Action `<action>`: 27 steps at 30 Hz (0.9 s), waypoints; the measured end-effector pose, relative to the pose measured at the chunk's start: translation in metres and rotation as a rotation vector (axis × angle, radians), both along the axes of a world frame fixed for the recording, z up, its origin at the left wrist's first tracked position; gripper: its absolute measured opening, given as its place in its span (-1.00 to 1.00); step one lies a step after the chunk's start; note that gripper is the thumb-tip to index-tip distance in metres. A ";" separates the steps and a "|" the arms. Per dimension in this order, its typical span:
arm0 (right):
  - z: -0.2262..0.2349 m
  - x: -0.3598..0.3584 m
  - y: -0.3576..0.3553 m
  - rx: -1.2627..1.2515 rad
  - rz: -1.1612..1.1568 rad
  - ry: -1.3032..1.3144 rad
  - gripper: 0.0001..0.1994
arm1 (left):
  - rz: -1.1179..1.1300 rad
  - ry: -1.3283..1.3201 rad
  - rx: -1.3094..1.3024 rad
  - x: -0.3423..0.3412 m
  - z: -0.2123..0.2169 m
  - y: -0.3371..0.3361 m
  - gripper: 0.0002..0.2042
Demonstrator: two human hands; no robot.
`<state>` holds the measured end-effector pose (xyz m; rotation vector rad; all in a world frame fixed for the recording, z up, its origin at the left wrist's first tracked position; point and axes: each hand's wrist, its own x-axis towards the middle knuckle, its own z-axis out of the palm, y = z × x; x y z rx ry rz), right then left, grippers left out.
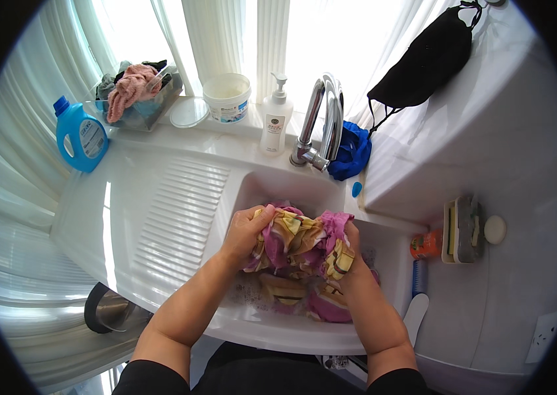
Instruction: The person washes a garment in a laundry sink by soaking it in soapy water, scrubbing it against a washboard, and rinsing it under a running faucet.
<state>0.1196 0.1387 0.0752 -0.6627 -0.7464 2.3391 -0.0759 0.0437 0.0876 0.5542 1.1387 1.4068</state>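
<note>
A wet pink and yellow patterned cloth (295,232) is bunched up between my two hands above the white sink (285,185). My left hand (247,232) grips its left side, with the thumb on top. On the other side my right hand (352,249) is closed around a pink and yellow bunch, its fingers partly hidden by the fabric. Below, more of the same patterned fabric (328,304) lies in sudsy water (247,293). I cannot tell whether it is all one piece.
A ribbed washboard (179,214) adjoins the sink on the left. Along the back stand a blue detergent bottle (82,139), a box of clothes (135,92), a white tub (227,99), a pump bottle (274,122) and the chrome faucet (318,125). A brush (418,289) lies at right.
</note>
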 end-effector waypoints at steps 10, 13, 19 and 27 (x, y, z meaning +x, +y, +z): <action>-0.074 -0.022 -0.014 1.514 0.111 -1.076 -0.09 | 0.119 1.288 -0.249 -0.002 -0.091 0.009 -0.32; -0.103 -0.027 -0.023 1.782 0.061 -1.280 -0.10 | 0.226 1.617 -0.088 0.018 -0.135 0.010 -0.33; -0.149 -0.044 0.013 1.797 0.095 -1.319 -0.08 | 0.047 1.629 -0.394 0.012 -0.146 0.053 -0.59; -0.230 -0.059 0.047 1.637 0.638 -1.631 -0.25 | -0.297 1.299 -0.554 -0.008 -0.177 0.109 -0.57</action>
